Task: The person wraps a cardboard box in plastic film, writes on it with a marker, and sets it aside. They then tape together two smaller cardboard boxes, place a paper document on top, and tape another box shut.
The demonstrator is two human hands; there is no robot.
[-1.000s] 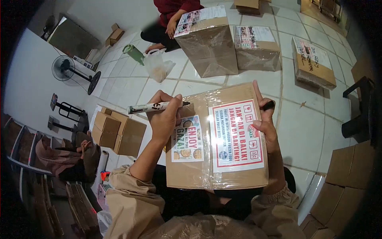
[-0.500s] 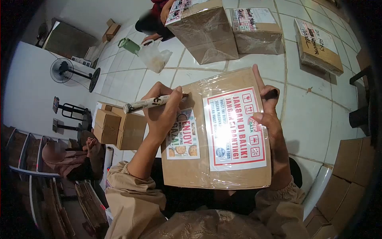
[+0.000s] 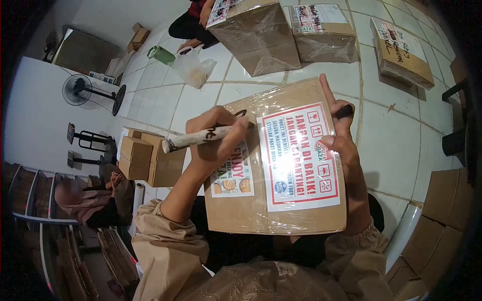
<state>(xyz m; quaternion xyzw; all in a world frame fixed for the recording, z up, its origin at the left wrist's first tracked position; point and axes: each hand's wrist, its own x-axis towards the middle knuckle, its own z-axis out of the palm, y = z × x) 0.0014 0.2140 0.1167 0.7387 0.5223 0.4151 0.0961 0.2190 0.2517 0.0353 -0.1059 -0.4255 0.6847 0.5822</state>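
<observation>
A cardboard box [image 3: 232, 214] wrapped in clear tape is held up in front of me. On its face are a red-bordered white label [image 3: 303, 156] and a smaller colourful sticker [image 3: 231, 181]. My left hand [image 3: 215, 134] is closed around a white marker [image 3: 193, 139] with its tip at the box's upper part, by a short black ink stroke [image 3: 241, 113]. My right hand [image 3: 340, 131] grips the box's right edge, thumb on the label and index finger stretched along the side. A black marker cap [image 3: 344, 111] sits between its fingers.
Taped parcels [image 3: 256, 37] with handwriting stand on the tiled floor ahead, near a seated person [image 3: 193, 27]. A plastic bag [image 3: 192, 70] lies nearby. Another person [image 3: 95, 200] is at the left, below cartons [image 3: 150, 156] and a fan [image 3: 83, 89]. More cartons [image 3: 437, 236] are stacked at right.
My left hand and the marker have moved right across the box, and a curved black ink stroke now shows. The box has shifted and tilted slightly in my right hand.
</observation>
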